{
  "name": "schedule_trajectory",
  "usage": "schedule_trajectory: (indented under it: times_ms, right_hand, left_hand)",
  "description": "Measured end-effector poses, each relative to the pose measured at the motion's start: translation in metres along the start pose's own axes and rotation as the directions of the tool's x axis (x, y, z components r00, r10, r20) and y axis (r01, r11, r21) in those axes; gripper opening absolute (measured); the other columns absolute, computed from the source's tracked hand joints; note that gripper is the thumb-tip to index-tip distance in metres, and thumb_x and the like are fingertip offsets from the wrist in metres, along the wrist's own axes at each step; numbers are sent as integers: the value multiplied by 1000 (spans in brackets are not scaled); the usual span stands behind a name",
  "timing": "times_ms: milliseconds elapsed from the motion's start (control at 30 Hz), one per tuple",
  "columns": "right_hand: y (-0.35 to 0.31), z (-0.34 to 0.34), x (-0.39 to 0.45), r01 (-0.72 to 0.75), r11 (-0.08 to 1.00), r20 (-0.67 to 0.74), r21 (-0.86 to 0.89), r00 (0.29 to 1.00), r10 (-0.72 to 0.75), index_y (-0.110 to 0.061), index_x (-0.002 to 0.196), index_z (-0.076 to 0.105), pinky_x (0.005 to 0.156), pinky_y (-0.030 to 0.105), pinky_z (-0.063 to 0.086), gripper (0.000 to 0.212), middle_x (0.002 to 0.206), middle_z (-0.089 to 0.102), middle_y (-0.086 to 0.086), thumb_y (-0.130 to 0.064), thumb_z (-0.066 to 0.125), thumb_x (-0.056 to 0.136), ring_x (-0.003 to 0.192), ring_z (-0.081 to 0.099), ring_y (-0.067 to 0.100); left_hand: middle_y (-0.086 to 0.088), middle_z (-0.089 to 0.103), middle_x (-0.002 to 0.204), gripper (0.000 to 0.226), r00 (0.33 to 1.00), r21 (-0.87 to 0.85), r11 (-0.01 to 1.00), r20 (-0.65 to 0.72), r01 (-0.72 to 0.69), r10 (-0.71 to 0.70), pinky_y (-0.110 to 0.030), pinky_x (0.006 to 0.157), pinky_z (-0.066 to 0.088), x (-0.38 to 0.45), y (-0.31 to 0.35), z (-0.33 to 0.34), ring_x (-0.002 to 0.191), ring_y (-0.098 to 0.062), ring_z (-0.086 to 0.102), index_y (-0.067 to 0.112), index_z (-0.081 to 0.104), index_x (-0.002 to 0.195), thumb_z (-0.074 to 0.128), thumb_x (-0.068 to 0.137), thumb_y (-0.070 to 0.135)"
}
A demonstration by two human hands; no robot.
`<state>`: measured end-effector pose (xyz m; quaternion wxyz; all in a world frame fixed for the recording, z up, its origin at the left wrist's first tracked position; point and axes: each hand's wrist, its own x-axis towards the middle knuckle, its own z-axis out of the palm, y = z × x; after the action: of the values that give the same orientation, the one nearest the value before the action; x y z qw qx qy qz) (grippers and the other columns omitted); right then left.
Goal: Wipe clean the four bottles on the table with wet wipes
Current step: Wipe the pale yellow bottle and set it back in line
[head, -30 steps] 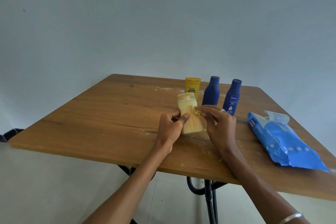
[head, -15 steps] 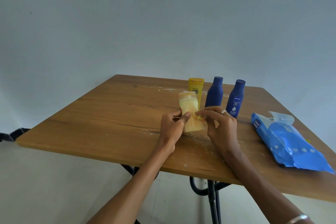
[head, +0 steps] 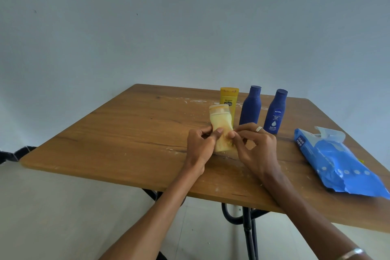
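two hands, left hand (head: pixel 199 146) and right hand (head: pixel 256 150), pinching one pale bottle (head: pixel 221 129), three bottles standing behind

Left half of table (head: pixel 118 133) open for reach. Behind hands: yellow tube (head: pixel 229 99), two blue bottles (head: pixel 250 105) (head: pixel 276 112) in close row. Wipes pack (head: pixel 337 162) blocks right side.

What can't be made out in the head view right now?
- Lower body of the pale yellow bottle: covered by the left hand and right hand.
- Any wet wipe on it: cannot tell.
- Yellow tube label: too small; base hidden behind the pale bottle.
- Wet wipes pack: right end cut by the frame edge.
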<state>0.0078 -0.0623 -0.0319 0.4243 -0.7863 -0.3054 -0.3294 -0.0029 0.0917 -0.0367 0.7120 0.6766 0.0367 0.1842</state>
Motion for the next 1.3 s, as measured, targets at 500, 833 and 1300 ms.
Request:
schedule_trajectory:
  times_ms: [500,833,1300]
  right_hand:
    - [10,5,2,-10,991,-39,-136,999,5,-15,127,65,89,2,40,38,128,58,4,-22,58,90,117,51,12]
    - [1,5,-4,53,996,32,-72,998,-51,-11,95,75,73,18,56,19,98,67,-4,-26,72,85,86,62,7]
    - [7,8,0,42,987,-63,-157,997,-52,-15,128,64,91,2,40,36,130,57,7,-20,60,93,117,49,7]
  left_hand:
    - [2,75,106,28,996,44,998,87,-37,33,-30,82,59,-3,1,2,98,-11,70,14,72,117,70,91,23]
    - [5,75,100,23,1000,8,1000,10,4,-4,-30,81,59,-3,2,1,93,-9,71,16,73,113,70,91,22]
    - [-5,75,110,28,978,-154,984,203,86,-54,-41,90,58,-6,7,1,105,-21,69,14,70,121,60,97,25]
